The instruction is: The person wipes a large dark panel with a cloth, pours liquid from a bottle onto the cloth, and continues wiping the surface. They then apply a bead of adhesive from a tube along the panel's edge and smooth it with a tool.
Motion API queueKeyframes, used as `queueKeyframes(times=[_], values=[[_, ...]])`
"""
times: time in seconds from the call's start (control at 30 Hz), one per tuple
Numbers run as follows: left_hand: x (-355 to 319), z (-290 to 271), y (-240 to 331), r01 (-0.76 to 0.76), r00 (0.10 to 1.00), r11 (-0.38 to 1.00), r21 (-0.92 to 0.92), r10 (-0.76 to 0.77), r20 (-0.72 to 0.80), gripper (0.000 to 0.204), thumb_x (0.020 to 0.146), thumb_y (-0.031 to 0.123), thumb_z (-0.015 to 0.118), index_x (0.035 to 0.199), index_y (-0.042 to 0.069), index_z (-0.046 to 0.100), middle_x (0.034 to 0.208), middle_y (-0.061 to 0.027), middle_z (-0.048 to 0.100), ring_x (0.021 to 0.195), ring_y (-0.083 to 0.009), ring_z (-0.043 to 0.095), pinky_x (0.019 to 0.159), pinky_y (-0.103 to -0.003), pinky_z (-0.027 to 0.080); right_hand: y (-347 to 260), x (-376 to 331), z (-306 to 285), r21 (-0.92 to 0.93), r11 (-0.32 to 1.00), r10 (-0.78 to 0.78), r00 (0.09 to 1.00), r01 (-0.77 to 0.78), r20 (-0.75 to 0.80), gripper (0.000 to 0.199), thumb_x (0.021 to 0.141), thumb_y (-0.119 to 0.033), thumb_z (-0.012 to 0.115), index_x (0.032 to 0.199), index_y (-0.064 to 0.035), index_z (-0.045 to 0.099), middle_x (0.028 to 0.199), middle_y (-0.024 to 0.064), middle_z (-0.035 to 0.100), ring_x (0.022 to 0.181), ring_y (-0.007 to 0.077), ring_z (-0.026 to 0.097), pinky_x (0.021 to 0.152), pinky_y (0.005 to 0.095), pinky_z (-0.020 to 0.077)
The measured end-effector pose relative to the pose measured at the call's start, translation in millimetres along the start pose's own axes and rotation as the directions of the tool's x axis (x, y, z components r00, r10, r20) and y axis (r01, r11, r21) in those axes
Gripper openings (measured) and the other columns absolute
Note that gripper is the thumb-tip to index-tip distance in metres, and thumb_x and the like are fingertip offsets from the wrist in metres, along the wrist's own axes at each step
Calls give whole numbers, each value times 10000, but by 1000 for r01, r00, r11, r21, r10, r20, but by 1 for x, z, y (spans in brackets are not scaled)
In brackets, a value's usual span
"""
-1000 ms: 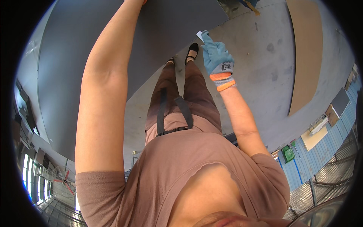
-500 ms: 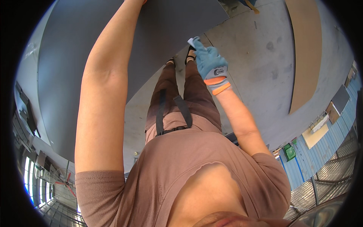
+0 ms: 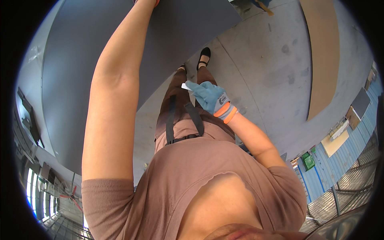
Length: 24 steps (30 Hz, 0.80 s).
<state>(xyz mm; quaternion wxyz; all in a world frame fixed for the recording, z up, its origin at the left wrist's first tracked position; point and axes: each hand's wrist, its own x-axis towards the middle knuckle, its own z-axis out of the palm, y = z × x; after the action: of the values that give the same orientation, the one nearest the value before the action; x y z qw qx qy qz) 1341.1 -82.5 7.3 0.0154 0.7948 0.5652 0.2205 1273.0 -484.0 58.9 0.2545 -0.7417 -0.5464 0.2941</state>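
Spreading across the upper left is a large, smooth, dark grey flat panel (image 3: 188, 28), its near edge slanting from beside the wearer's left elbow up and away to the right. The bare left forearm (image 3: 126, 44) stretches over it. Only an orange cuff edge (image 3: 157, 3) shows at the top rim; the left hand is beyond the picture, so I cannot tell how open it is or what it holds.

In the middle, a small, flat, white piece (image 3: 185, 86) juts leftward from the right hand (image 3: 208, 96), which wears a blue-coated, grey and orange-cuffed glove. The fingers are closed together, pinching the piece. Its long axis runs roughly sideways, outer end slightly raised, in line with the fingers. The panel's slanting edge lies up and left of the piece, apart from it; the right hand is nearer to that edge, while the left arm already crosses the panel.

Compared with half a second ago, the right hand has come back toward the body, from over the black right shoe (image 3: 205, 54) to in front of the brown trousers (image 3: 170, 106), uncovering the shoe. The left arm has barely shifted.

Farther right, a long brown sheet (image 3: 325, 60) lies beyond grey floor (image 3: 276, 84).
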Motion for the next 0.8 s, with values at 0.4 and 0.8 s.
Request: queueKeyframes(times=[0.4, 0.8], values=[[2, 3, -15, -16, 1000, 999, 29, 16, -12, 517, 994, 432, 506, 1342, 68, 621, 1466, -186, 553, 1414, -355, 454, 1204, -483, 295, -3, 38, -49, 881, 79, 601, 728, -466, 331, 407, 1101, -227, 468, 1466, -73, 560, 861, 43, 677, 512, 15, 402, 451, 174, 299], [1, 3, -15, -23, 999, 997, 71, 21, 25, 535, 1005, 445, 493, 1364, 67, 614, 1479, -187, 546, 1430, -372, 432, 1206, -480, 299, -10, 50, -70, 918, -49, 536, 765, -394, 358, 418, 1101, -257, 455, 1466, -69, 531, 881, 46, 664, 536, 25, 401, 455, 183, 308]])
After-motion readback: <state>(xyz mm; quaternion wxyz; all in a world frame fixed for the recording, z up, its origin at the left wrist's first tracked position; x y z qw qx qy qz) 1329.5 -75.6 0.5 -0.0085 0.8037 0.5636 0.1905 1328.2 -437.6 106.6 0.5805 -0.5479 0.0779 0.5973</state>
